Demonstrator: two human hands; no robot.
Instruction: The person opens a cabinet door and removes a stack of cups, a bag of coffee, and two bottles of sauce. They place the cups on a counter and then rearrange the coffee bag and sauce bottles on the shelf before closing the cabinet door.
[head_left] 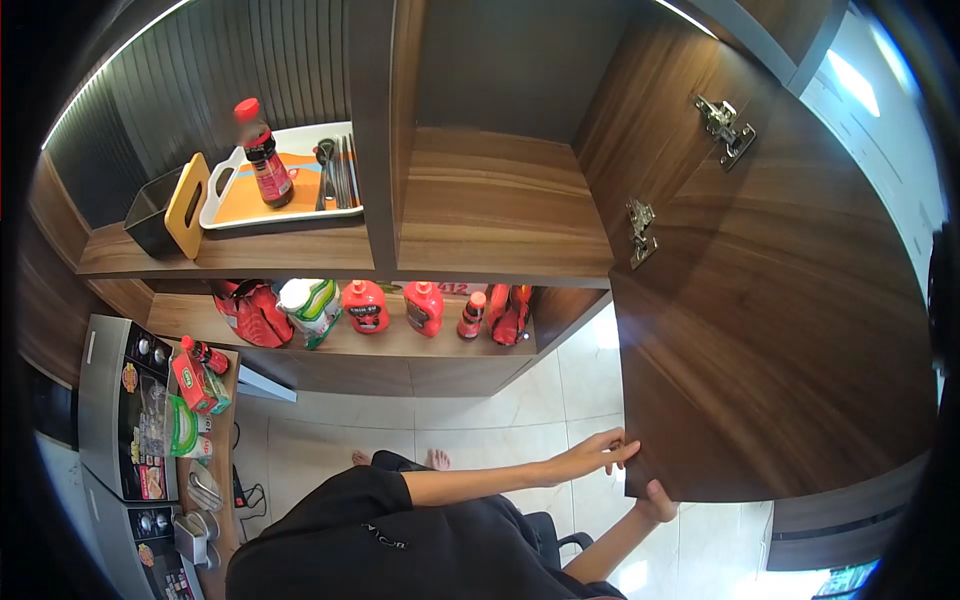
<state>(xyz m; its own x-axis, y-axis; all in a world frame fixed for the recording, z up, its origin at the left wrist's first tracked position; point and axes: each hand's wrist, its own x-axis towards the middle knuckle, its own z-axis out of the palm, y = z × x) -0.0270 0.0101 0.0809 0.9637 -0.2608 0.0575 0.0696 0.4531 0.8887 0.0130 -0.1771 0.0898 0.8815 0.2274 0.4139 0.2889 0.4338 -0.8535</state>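
A brown wood-grain cabinet door [770, 330] stands swung open on two metal hinges, its inner face toward me. My left hand [600, 455] reaches across my body, its bent fingers on the door's left edge near the lower corner. Just below that corner, my right hand [657, 502] grips the bottom edge; its thumb shows and the other fingers are partly hidden behind the panel. Beside the door, the open compartment [500, 190] shows a bare wooden floor.
On the left shelf, a white tray [215, 215] carries a sauce bottle [265, 160] and utensils, beside a yellow board [187, 205]. Red bottles [367, 308] and packets line the lower shelf. More packages [195, 385] and stacked boxes [110, 420] stand at far left.
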